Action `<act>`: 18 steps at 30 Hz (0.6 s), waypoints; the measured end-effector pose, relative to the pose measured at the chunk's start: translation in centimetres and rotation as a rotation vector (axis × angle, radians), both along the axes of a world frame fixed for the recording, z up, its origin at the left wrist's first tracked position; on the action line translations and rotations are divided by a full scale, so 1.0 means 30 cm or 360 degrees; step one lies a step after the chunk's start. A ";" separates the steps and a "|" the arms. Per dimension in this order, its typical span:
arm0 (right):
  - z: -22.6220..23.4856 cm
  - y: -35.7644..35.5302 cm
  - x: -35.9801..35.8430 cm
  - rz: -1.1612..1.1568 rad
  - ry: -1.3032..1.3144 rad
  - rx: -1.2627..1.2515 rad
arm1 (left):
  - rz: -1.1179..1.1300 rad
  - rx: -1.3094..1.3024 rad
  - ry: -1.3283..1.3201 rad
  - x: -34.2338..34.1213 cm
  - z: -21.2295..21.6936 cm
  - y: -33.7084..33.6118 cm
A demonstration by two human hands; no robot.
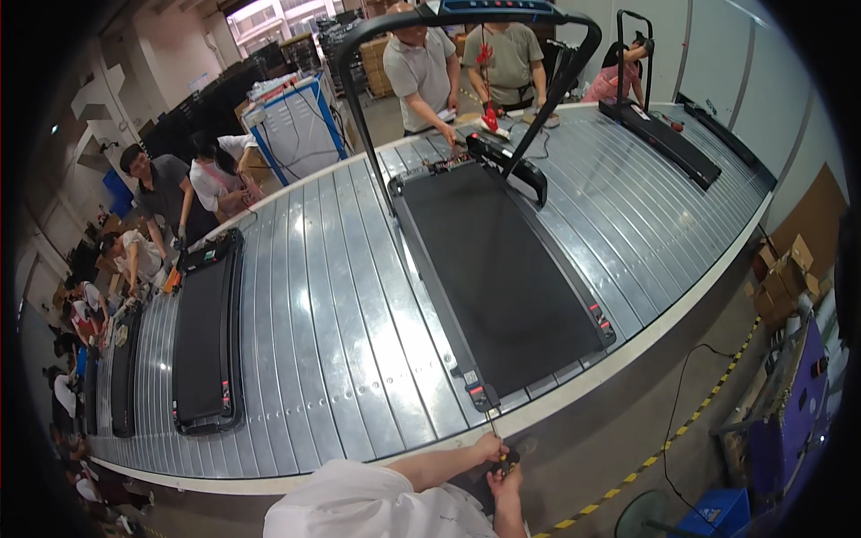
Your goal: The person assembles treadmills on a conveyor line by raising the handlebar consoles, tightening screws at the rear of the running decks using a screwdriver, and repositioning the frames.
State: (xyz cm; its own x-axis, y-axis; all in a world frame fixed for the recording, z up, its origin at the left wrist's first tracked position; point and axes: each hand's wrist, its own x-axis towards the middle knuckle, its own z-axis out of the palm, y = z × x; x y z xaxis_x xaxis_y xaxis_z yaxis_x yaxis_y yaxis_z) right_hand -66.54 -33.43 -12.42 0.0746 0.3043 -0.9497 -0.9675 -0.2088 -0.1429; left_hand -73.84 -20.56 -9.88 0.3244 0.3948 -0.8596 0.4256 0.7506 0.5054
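Note:
A black treadmill with its handlebar frame raised lies on the ribbed metal conveyor in front of me. Both my hands meet at the conveyor's near edge, just below the treadmill's near left corner. My left hand and my right hand are closed together on a screwdriver with a black and yellow handle. Its thin shaft points up toward that corner. My white sleeve fills the bottom of the view.
A flat black treadmill lies to the left, others beyond it. A further treadmill stands at the far right. Several people work along the conveyor's far side. Cardboard boxes, a purple cart and a blue bin stand at right.

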 end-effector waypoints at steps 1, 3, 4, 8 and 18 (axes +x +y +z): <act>0.000 -0.080 0.036 0.0144 0.0114 0.0298 | 0.0067 -0.0060 -0.0023 0.013 0.002 -0.019; 0.080 -0.110 0.072 0.0301 -0.0312 0.0287 | 0.0130 -0.0110 -0.0075 0.018 0.045 -0.045; 0.229 -0.078 0.069 0.0432 -0.0736 0.0166 | 0.0158 -0.0131 -0.0132 0.018 0.053 -0.043; 0.478 -0.111 0.066 0.1465 -0.2955 0.0383 | 0.0267 -0.0295 -0.0340 0.047 0.106 -0.022; 0.159 -0.072 0.019 0.0300 -0.0023 0.0490 | 0.0182 -0.0208 -0.0120 0.010 -0.006 -0.033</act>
